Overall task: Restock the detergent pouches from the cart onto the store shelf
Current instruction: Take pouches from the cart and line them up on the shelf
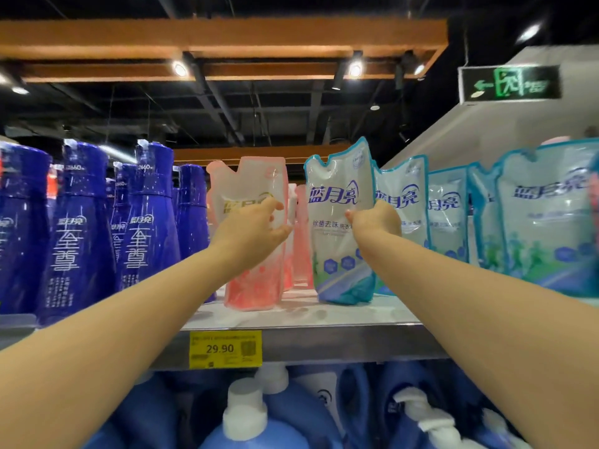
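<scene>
A teal-edged white detergent pouch (338, 218) stands upright on the grey shelf (308, 341). My right hand (374, 220) grips its right edge at mid height, fingers curled round it. To its left stands a pink pouch (251, 196) with more pink pouches (299, 234) behind. My left hand (256, 234) reaches across the pink pouch's front with fingers spread and relaxed, thumb near its right edge. More teal pouches (402, 199) line the shelf to the right. No cart is in view.
Tall dark-blue detergent bottles (146, 218) fill the shelf's left part. A yellow 29.90 price tag (225, 349) hangs on the shelf edge. Blue jugs with white caps (246, 413) sit on the shelf below. A large teal pouch (544, 215) stands at far right.
</scene>
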Available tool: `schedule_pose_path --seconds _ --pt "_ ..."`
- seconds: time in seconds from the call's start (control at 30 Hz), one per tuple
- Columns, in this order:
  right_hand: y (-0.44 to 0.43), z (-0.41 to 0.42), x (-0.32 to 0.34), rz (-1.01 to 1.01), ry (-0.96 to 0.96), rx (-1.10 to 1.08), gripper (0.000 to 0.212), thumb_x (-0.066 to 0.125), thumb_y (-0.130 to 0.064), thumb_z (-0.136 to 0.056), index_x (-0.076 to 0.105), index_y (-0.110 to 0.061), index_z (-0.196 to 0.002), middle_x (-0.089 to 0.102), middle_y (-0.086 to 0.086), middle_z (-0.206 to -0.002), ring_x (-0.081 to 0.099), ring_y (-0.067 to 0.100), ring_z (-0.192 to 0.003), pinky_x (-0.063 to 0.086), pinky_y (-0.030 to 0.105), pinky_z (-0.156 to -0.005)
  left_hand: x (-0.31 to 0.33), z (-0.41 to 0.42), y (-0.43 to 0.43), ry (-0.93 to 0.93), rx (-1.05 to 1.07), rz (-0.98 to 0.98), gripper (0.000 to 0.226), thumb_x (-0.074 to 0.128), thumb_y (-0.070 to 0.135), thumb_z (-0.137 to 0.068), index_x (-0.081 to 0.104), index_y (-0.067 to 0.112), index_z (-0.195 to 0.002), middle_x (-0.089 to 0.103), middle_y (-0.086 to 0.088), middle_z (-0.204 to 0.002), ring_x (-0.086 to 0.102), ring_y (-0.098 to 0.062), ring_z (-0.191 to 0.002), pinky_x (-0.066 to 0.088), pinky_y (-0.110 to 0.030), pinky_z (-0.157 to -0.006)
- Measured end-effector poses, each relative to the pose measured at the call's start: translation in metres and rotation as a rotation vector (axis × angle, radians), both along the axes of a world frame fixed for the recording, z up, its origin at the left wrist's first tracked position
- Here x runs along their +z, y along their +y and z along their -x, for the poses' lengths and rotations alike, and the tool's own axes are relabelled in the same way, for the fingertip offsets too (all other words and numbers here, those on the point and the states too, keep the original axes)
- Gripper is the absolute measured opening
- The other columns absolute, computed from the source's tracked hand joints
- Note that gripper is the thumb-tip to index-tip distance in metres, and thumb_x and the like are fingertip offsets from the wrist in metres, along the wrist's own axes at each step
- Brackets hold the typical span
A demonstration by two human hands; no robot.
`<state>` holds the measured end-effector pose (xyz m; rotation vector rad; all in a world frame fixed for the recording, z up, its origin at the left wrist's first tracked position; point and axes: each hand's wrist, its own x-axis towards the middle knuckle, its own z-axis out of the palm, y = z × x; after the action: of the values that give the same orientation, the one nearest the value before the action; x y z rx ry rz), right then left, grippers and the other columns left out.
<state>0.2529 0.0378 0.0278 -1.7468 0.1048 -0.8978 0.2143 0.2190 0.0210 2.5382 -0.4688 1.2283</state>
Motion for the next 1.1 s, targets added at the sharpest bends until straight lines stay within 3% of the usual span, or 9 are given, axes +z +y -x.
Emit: schedule_pose_path --seconds 0.23,0.37,0.47,0.57,0.7,0.77,0.93,1.03,1.1 --pt "-0.031 0.044 0.0 -0.081 -0.093 -0.031 0.024 0.061 -0.023 -0.09 0.06 -0.008 -0.109 0.066 0.01 -0.11 0.06 0.031 -0.097 0.046 0.034 -0.081 0.01 0.011 -0.042 0.06 -0.102 0.056 0.057 0.048 0.045 -0.092 0.038 0.013 -0.139 0.056 -0.008 -0.13 0.055 -0.025 -0.115 0.044 -0.034 -0.091" --pt "-0.048 0.077 0.007 -0.112 -0.147 -0.048 0.024 0.063 -0.022 -0.088 0.062 -0.01 -0.108 0.067 0.008 -0.108 0.062 0.03 -0.097 0.047 0.033 -0.082 0.013 0.025 -0.08 0.206 -0.154 0.1 0.071 0.046 0.054 -0.09 0.027 0.014 -0.145 0.049 -0.012 -0.138 0.047 -0.03 -0.125 0.038 -0.038 -0.101" --pt "-0.067 0.107 0.014 -0.096 -0.197 -0.06 0.024 0.066 -0.024 -0.085 0.065 -0.013 -0.106 0.069 0.007 -0.104 0.064 0.029 -0.095 0.05 0.034 -0.083 0.014 0.045 -0.115 0.28 -0.365 0.212 0.07 0.049 0.052 -0.089 0.023 0.021 -0.146 0.053 -0.006 -0.134 0.053 -0.026 -0.119 0.042 -0.035 -0.096" --pt "-0.098 0.144 0.018 -0.09 -0.239 -0.056 0.023 0.067 -0.024 -0.083 0.067 -0.014 -0.105 0.07 0.008 -0.101 0.065 0.029 -0.091 0.053 0.04 -0.086 0.015 0.069 -0.154 0.255 -0.696 0.439 0.064 0.062 0.037 -0.085 0.029 0.024 -0.139 0.056 0.005 -0.117 0.057 -0.013 -0.102 0.051 -0.02 -0.076" --pt "-0.153 0.203 0.017 -0.085 -0.272 -0.055 0.022 0.071 -0.021 -0.08 0.069 -0.015 -0.1 0.067 0.0 -0.081 0.064 0.025 -0.082 0.054 0.037 -0.082 0.009 0.111 -0.215 0.252 -0.948 0.652 0.061 0.072 0.024 -0.079 0.035 0.026 -0.128 0.06 0.002 -0.114 0.062 -0.019 -0.103 0.053 -0.034 -0.085" --pt "-0.187 0.232 0.011 -0.068 -0.264 -0.066 0.018 0.073 -0.021 -0.076 0.069 -0.018 -0.093 0.07 0.002 -0.084 0.066 0.028 -0.083 0.055 0.04 -0.082 0.0 0.135 -0.251 0.248 -1.012 0.717 0.066 0.075 0.028 -0.074 0.036 0.027 -0.127 0.061 0.004 -0.113 0.062 -0.018 -0.102 0.053 -0.036 -0.087" --pt "-0.289 0.321 -0.02 -0.052 -0.187 -0.139 0.015 0.072 -0.016 -0.077 0.064 -0.022 -0.088 0.068 0.0 -0.083 0.067 0.022 -0.078 0.056 0.037 -0.083 -0.04 0.201 -0.361 0.327 -1.17 0.754 0.068 0.075 0.024 -0.075 0.036 0.019 -0.13 0.06 0.002 -0.111 0.062 -0.008 -0.091 0.054 -0.022 -0.077" --pt "-0.355 0.373 -0.044 -0.077 -0.152 -0.231 0.018 0.075 -0.015 -0.072 0.068 -0.02 -0.089 0.072 0.007 -0.092 0.068 0.03 -0.088 0.055 0.045 -0.086 -0.066 0.243 -0.432 0.4 -1.24 0.732 0.086 0.078 0.046 -0.055 0.039 0.021 -0.128 0.062 0.004 -0.113 0.063 -0.01 -0.097 0.052 -0.027 -0.084" --pt "-0.399 0.408 -0.062 -0.082 -0.099 -0.338 0.016 0.075 -0.017 -0.072 0.069 -0.019 -0.087 0.072 0.008 -0.096 0.068 0.031 -0.091 0.054 0.046 -0.087 -0.084 0.268 -0.482 0.456 -1.282 0.708 0.088 0.08 0.039 -0.058 0.038 0.018 -0.132 0.061 0.002 -0.118 0.062 -0.006 -0.096 0.051 -0.023 -0.085"
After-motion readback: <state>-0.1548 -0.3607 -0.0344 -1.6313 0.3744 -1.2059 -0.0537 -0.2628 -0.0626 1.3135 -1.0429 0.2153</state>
